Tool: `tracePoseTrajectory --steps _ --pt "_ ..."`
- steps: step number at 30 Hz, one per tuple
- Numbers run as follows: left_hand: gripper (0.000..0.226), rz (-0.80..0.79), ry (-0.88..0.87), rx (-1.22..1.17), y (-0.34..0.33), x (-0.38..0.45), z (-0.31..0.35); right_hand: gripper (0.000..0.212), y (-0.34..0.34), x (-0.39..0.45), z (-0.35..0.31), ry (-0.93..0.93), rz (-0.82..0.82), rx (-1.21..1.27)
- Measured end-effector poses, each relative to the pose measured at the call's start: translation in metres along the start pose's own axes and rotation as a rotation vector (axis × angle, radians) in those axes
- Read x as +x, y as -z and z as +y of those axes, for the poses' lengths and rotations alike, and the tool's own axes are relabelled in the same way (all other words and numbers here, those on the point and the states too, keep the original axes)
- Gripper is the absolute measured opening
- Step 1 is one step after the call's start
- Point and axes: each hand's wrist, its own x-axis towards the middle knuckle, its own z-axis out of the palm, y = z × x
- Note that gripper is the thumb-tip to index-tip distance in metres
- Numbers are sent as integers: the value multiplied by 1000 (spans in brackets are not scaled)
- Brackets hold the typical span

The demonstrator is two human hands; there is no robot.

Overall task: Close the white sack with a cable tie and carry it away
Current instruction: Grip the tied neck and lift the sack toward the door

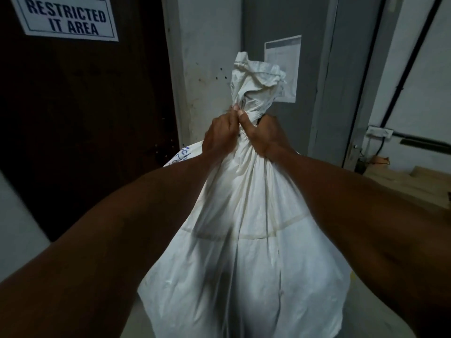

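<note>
A full white sack (244,240) stands upright in front of me, its top gathered into a narrow neck with the loose mouth flaring above. My left hand (219,136) pinches the neck from the left, thumb and fingertips pressed at the gather. My right hand (264,135) wraps around the neck from the right, thumb touching the left thumb. A small dark bit, possibly the cable tie (259,121), shows at the neck behind my right hand; most of it is hidden.
A dark door with a "RESTRICTED IT AREA" sign (68,18) is on the left. A grey door with a paper notice (283,69) stands straight behind the sack. A second printed sack (180,154) peeks out behind. Cardboard (410,181) lies on the floor at right.
</note>
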Motion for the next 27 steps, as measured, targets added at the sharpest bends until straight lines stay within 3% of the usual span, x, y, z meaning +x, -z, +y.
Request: tracePoseTrajectory --steps 11,17,27 --pt "55 87 70 37 -70 45 -24 84 -31 64 62 67 -50 8" --pt "50 81 56 48 -98 61 -39 73 -45 86 91 83 -73 2" --pt "46 5 178 95 -166 54 -130 86 -131 77 175 -40 -192 -10"
